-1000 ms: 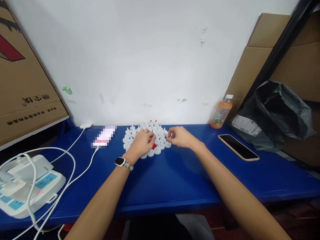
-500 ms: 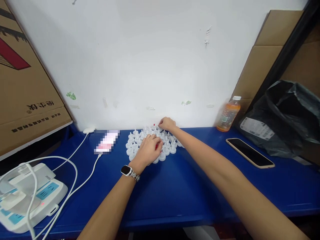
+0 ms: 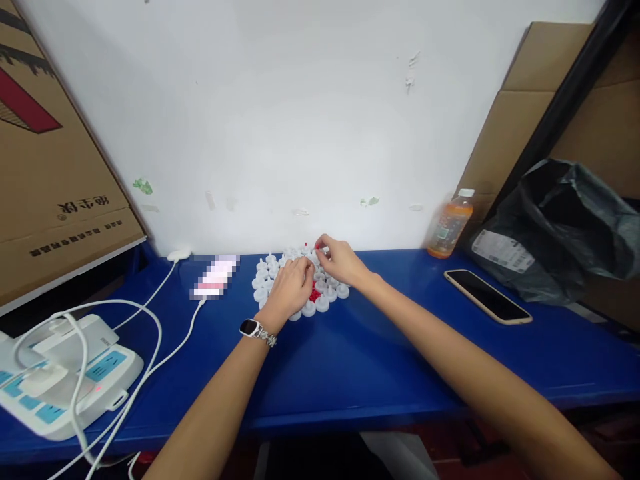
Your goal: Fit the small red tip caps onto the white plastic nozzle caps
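Many small white plastic nozzle caps (image 3: pixel 323 304), round at the base with thin upright tips, stand packed together against the wall. My left hand (image 3: pixel 293 283) lies over the middle of them, its thumb and fingers pinched together; whatever is between them is hidden. Beside its thumb, a small pile of red bits (image 3: pixel 315 293) shows among the caps. My right hand (image 3: pixel 343 260) hovers at the back right of the group, thumb and forefinger closed on a tiny red piece (image 3: pixel 317 247). Another red tip (image 3: pixel 306 245) sits on a cap at the back.
On the blue table (image 3: pixel 350 373), a phone (image 3: pixel 487 297), an orange drink bottle (image 3: pixel 451 223) and a black plastic bag (image 3: pixel 540 227) are to the right. A lit phone (image 3: pixel 216 277), white cables and a power strip (image 3: pixel 75 387) lie left. A cardboard box (image 3: pixel 65 167) leans there.
My right hand has come slightly nearer, its fingers more raised over the caps. My left fingers have lifted and shifted a little left, showing more of the red pile. The view has tilted slightly.
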Available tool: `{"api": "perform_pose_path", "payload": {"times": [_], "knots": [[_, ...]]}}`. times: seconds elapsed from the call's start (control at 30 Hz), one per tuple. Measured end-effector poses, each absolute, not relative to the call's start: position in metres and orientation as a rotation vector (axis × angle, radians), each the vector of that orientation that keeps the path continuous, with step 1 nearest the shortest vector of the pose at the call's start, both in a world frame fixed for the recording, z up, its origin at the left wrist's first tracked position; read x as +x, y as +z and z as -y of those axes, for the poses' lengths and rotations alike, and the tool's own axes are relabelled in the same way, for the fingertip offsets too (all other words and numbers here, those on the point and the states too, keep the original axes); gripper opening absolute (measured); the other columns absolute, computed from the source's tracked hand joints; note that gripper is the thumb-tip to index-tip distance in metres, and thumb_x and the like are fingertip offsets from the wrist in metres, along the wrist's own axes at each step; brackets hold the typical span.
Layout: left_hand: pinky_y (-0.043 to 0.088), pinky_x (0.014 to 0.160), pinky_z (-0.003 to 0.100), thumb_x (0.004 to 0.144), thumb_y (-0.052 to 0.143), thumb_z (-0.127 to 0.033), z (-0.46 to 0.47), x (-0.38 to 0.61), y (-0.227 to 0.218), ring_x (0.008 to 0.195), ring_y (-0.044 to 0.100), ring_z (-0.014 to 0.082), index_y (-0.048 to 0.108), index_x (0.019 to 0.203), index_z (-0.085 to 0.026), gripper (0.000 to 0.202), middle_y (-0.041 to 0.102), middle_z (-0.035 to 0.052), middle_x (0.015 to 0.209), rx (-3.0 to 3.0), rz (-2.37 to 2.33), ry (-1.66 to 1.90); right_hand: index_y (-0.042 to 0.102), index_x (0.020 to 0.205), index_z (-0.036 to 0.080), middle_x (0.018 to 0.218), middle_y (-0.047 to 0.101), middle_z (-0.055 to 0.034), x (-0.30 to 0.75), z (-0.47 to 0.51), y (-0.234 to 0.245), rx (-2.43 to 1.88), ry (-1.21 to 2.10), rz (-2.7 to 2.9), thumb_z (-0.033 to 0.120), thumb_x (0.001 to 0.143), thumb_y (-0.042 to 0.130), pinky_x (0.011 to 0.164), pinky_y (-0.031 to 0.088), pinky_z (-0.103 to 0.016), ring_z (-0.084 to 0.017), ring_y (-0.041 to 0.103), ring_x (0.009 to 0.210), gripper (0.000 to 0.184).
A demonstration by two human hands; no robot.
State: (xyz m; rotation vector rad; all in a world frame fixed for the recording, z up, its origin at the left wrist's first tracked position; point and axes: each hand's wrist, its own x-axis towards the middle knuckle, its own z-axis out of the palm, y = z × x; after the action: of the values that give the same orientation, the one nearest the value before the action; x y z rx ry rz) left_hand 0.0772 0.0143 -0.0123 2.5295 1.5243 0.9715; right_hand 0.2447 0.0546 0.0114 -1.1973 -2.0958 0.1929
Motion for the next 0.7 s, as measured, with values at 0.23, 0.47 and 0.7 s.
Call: {"api": "perform_pose_path", "payload": {"times": [0.23,0.47,0.7], "knots": [[0.043,0.076,0.037,0.105,0.025,-0.039,-0.006,0.083,-0.011,0.086,0.056,0.0233,0.047,0.093,-0.022,0.03,0.06,0.0053,0.088,2.58,-1.477,0.953,0.062,0.101,0.02,0.08,0.067,0.0009,0.254,-0.008,-0.001,-1.096,0.377,2.035,0.021,0.083,0.054,0.063,0.039,-0.024,-0.011,0.052,0.06,0.02],[0.042,0.075,0.035,0.105,0.025,-0.032,-0.008,0.091,-0.014,0.082,0.056,0.0225,0.048,0.086,-0.022,0.032,0.057,0.0046,0.08,2.676,-1.433,0.964,0.055,0.101,0.021,0.072,0.06,0.0035,0.254,0.003,0.005,-1.067,0.436,2.072,0.021,0.084,0.051,0.058,0.036,-0.024,-0.012,0.049,0.055,0.017],[0.034,0.06,0.03,0.104,0.021,-0.041,-0.014,0.087,-0.006,0.061,0.045,0.0158,0.039,0.069,-0.022,0.044,0.045,-0.0009,0.061,2.064,-1.538,1.469,0.06,0.094,0.019,0.1,0.063,-0.0065,0.268,-0.015,-0.001,-1.182,0.088,1.915,0.018,0.085,0.049,0.074,0.042,-0.029,-0.016,0.056,0.074,0.014]]}}
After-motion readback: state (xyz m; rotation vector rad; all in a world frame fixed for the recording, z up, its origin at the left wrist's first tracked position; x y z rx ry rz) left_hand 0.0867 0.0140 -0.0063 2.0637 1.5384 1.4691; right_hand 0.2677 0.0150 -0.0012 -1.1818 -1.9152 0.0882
